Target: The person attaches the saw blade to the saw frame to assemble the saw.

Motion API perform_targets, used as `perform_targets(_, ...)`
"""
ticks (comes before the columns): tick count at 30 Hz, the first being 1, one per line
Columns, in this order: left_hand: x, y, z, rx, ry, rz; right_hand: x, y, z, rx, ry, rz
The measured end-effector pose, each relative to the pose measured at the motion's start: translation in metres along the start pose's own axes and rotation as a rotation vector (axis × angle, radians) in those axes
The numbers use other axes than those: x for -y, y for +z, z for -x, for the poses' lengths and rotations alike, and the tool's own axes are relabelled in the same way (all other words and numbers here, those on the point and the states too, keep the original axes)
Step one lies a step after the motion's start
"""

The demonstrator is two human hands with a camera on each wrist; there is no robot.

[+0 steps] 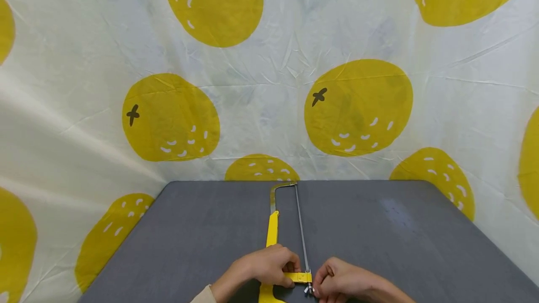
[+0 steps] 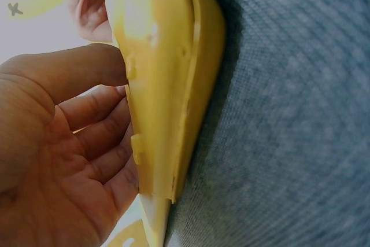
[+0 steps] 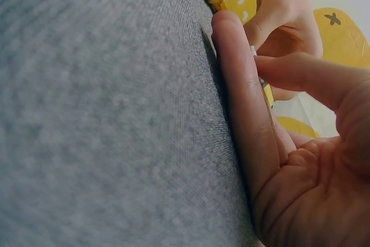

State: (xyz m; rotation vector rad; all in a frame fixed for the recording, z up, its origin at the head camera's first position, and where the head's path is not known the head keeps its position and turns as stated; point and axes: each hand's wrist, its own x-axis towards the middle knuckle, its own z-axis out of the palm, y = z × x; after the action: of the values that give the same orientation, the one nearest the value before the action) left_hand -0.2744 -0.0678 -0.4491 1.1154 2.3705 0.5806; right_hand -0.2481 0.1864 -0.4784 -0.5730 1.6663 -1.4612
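Observation:
A hacksaw (image 1: 273, 229) with a yellow frame lies on the table, its silver far end pointing away and its thin blade (image 1: 301, 233) running along the right side. My left hand (image 1: 267, 265) grips the yellow frame near the handle end, thumb and fingers around the short crosspiece (image 1: 300, 277). In the left wrist view the yellow handle part (image 2: 159, 85) stands beside its fingers. At the blade's near end sits a small metal wing nut (image 1: 309, 290), which my right hand (image 1: 345, 279) pinches between thumb and index finger. The handle's lower part runs out of the head view.
A dark grey cloth-covered table (image 1: 400, 247) lies under the saw. Behind it and along both sides hangs a pale sheet (image 1: 261, 116) printed with large yellow fruits, reaching the table's far edge.

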Motion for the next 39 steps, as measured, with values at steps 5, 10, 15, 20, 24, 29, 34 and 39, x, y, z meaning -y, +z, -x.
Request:
perform_targets(5, 0.000, 0.007, -0.001, -0.019, 0.009, -0.010, -0.006, -0.001, 0.001, 0.009, -0.019, 0.006)
perform_targets(10, 0.002, 0.011, -0.001, -0.022, -0.002, -0.035, -0.008, 0.002, 0.001, -0.019, -0.018, 0.036)
perform_targets(15, 0.003, 0.010, 0.001, -0.023, -0.018, -0.031, -0.007, 0.006, 0.000, -0.052, -0.005, 0.056)
perform_targets(20, -0.001, 0.011, 0.001, -0.030, -0.020, -0.018, -0.007, 0.006, 0.001, -0.058, -0.009, 0.055)
perform_targets(24, -0.003, 0.011, -0.001, -0.033, -0.030, -0.014, -0.009, 0.004, 0.003, -0.057, -0.010, 0.050)
perform_targets(29, -0.003, 0.012, -0.003, -0.042, -0.022, -0.031, -0.007, 0.004, 0.004, -0.053, -0.001, 0.045)
perform_targets(34, -0.004, 0.010, -0.002, -0.049, -0.017, -0.043, -0.004, 0.005, 0.003, -0.054, 0.005, 0.048)
perform_targets(39, 0.009, 0.016, -0.007, -0.032, -0.012, -0.015, -0.004, 0.007, 0.003, -0.071, -0.002, 0.064)
